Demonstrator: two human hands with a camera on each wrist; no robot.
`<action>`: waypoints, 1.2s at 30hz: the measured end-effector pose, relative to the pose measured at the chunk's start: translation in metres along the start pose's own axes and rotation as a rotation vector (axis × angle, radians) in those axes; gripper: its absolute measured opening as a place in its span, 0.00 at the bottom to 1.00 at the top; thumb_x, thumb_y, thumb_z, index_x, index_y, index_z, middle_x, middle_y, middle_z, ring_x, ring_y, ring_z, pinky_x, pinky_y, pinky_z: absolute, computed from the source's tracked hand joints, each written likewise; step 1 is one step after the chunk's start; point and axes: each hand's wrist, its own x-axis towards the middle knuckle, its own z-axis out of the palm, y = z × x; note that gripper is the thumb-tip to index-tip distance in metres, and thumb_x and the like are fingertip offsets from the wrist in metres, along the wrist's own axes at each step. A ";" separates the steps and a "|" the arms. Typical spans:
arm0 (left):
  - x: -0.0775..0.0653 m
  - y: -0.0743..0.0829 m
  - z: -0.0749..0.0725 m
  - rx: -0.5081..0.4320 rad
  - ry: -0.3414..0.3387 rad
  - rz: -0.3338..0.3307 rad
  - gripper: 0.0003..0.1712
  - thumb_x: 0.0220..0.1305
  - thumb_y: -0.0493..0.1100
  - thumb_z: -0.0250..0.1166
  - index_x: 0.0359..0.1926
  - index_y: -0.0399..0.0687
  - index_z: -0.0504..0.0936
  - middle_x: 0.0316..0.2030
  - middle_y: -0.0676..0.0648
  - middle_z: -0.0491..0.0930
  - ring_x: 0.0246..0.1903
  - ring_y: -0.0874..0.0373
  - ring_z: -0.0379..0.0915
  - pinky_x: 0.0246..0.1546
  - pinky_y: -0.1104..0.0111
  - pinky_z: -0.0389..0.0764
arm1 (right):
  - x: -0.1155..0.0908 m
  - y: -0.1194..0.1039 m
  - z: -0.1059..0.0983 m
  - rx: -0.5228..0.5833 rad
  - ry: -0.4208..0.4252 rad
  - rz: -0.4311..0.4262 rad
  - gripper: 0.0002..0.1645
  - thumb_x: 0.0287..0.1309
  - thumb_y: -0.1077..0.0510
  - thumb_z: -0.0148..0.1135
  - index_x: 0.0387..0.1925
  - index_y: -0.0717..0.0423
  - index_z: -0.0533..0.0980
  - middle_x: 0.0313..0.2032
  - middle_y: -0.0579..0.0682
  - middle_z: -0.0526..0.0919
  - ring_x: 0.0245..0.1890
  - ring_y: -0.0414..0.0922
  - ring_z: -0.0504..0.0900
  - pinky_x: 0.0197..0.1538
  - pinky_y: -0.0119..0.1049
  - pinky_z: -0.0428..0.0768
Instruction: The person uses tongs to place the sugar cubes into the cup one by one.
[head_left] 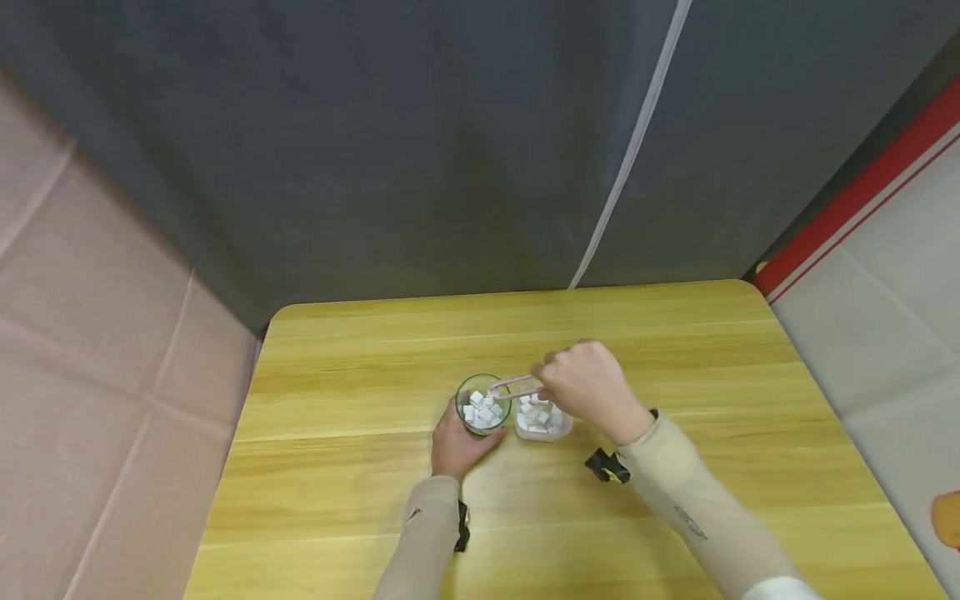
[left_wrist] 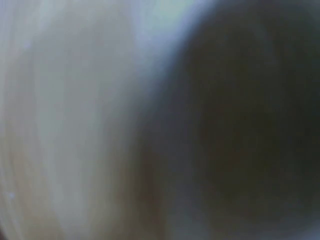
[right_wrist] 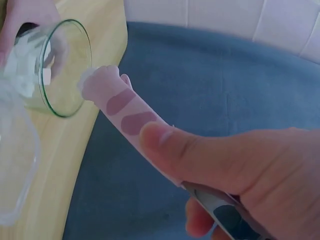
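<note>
My left hand [head_left: 459, 443] wraps round a clear glass [head_left: 459, 400] with a green-tinted rim, steadying it on the table. Inside the glass lie several white cubes [head_left: 483, 414]. My right hand [head_left: 588, 382] pinches pink tongs [right_wrist: 125, 107] with darker patches and a paw-shaped tip, thumb pressed along the upper arm. A whitish piece [right_wrist: 86, 80] shows at the tongs' tip, which overlaps the glass's mouth in the head view. Under the right hand stands a small clear tub [head_left: 542, 435] with more white cubes. The left wrist view is a dark blur.
Everything stands on a wooden table [head_left: 337, 375] with a dark grey curtain [head_left: 375, 167] behind it. A pink padded wall [head_left: 97, 317] rises at the left and a white one with a red band [head_left: 862, 192] at the right. Black straps hang at both wrists.
</note>
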 end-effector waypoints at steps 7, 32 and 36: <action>0.000 0.000 0.003 -0.021 -0.004 -0.009 0.52 0.32 0.68 0.70 0.59 0.49 0.66 0.49 0.44 0.76 0.48 0.47 0.74 0.47 0.55 0.76 | 0.000 -0.002 0.003 -0.037 -0.066 0.015 0.18 0.33 0.39 0.71 0.19 0.47 0.78 0.12 0.40 0.71 0.10 0.35 0.59 0.10 0.26 0.59; 0.001 -0.002 0.004 -0.038 0.007 -0.003 0.53 0.31 0.68 0.71 0.59 0.49 0.66 0.49 0.44 0.76 0.48 0.47 0.73 0.48 0.53 0.76 | -0.026 -0.001 0.056 -0.189 -0.339 0.032 0.33 0.31 0.36 0.70 0.05 0.52 0.61 0.06 0.41 0.57 0.10 0.35 0.50 0.13 0.23 0.52; 0.001 -0.002 0.003 -0.032 0.004 -0.001 0.53 0.32 0.68 0.71 0.59 0.49 0.66 0.49 0.44 0.76 0.48 0.47 0.73 0.48 0.52 0.75 | -0.026 -0.002 0.062 -0.187 -0.358 0.033 0.34 0.34 0.37 0.69 0.05 0.52 0.58 0.06 0.41 0.55 0.10 0.35 0.48 0.13 0.23 0.51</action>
